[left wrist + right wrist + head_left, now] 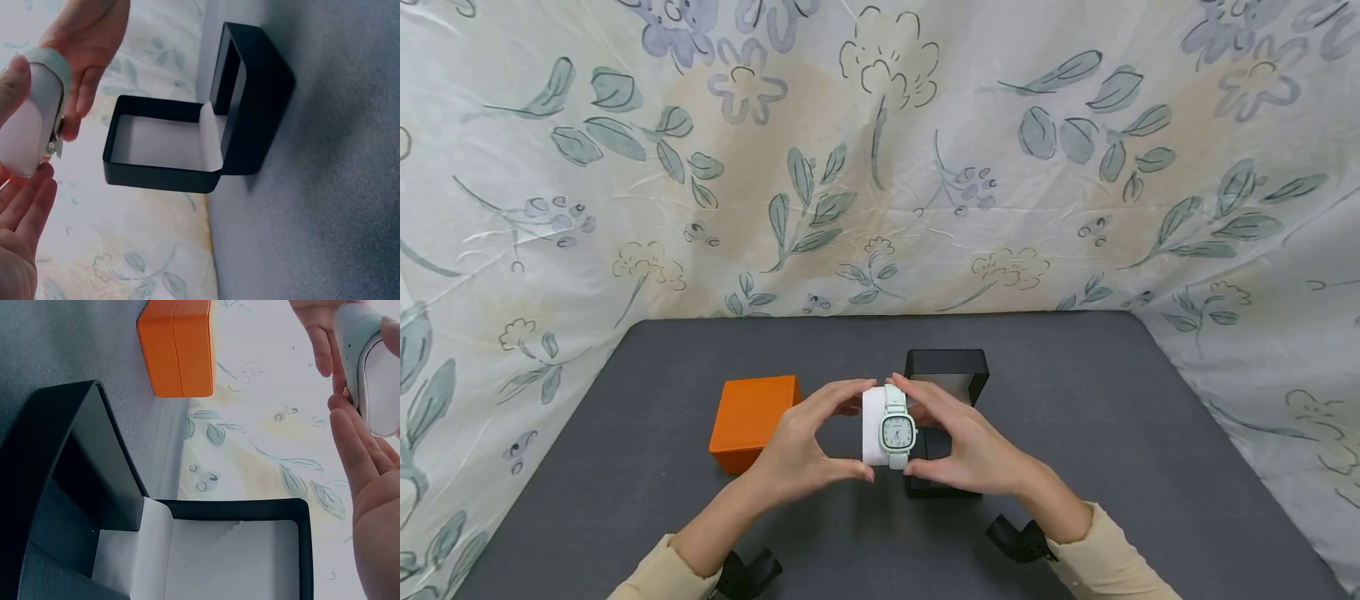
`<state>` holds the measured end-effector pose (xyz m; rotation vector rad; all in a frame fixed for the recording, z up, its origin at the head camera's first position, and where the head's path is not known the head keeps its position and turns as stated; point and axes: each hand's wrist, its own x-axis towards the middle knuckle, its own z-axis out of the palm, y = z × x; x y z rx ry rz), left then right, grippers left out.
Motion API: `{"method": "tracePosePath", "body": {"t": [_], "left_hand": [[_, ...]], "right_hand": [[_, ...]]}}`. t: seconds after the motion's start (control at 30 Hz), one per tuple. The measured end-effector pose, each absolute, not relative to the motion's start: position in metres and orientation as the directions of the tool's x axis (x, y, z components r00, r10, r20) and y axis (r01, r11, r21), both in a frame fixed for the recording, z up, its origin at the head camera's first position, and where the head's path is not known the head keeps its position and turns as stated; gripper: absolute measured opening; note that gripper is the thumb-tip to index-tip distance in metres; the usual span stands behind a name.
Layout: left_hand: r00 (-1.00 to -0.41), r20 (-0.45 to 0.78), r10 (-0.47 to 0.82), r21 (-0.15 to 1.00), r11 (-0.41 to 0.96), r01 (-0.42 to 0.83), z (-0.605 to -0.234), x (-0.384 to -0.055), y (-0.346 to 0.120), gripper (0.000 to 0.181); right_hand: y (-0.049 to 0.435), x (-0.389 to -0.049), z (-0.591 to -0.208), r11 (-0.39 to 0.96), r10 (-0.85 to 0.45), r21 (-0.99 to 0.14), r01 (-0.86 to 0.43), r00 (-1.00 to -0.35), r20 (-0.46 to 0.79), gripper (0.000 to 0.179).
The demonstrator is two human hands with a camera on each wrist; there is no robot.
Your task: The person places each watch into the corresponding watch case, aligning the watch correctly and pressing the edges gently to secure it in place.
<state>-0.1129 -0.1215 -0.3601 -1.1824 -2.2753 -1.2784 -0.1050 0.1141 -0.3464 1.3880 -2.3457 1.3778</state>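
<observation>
A pale mint-green wristwatch (898, 432) with a squarish dial is wrapped round a white cushion (872, 427), held up over the table. My left hand (797, 450) grips the cushion's left end, thumb at the near edge and fingers at the far edge. On the other side my right hand (970, 442) holds the watch by its strap edges, thumb near and fingers far. Below and behind the right hand stands an open black box (947, 362), partly hidden by it in the head view. The left wrist view shows the box's white lining (156, 142).
An orange box (752, 412) sits on the dark grey table (1060, 375), left of the black box and partly behind the left hand. Floral cloth (880, 208) hangs beyond the table's far edge and along its sides. Black straps (1022, 540) are on both wrists.
</observation>
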Motion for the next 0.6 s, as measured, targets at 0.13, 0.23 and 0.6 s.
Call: {"method": "tracePosePath", "body": {"t": [0.13, 0.23, 0.6], "left_hand": [[-0.617, 0.588, 0.523, 0.564, 0.282, 0.776, -0.361, -0.113, -0.122, 0.086], [-0.606, 0.597, 0.525, 0.544, 0.29, 0.787, -0.362, -0.113, -0.121, 0.085], [-0.567, 0.626, 0.536, 0.481, 0.307, 0.821, -0.36, -0.113, -0.119, 0.089]], "right_hand": [[0.116, -0.109, -0.355, 0.191, -0.653, -0.68, -0.708, -0.609, 0.451, 0.088], [0.118, -0.113, -0.363, 0.188, -0.657, -0.676, -0.713, -0.602, 0.453, 0.09], [0.115, -0.117, -0.364, 0.212, -0.652, -0.662, -0.719, -0.608, 0.452, 0.089]]}}
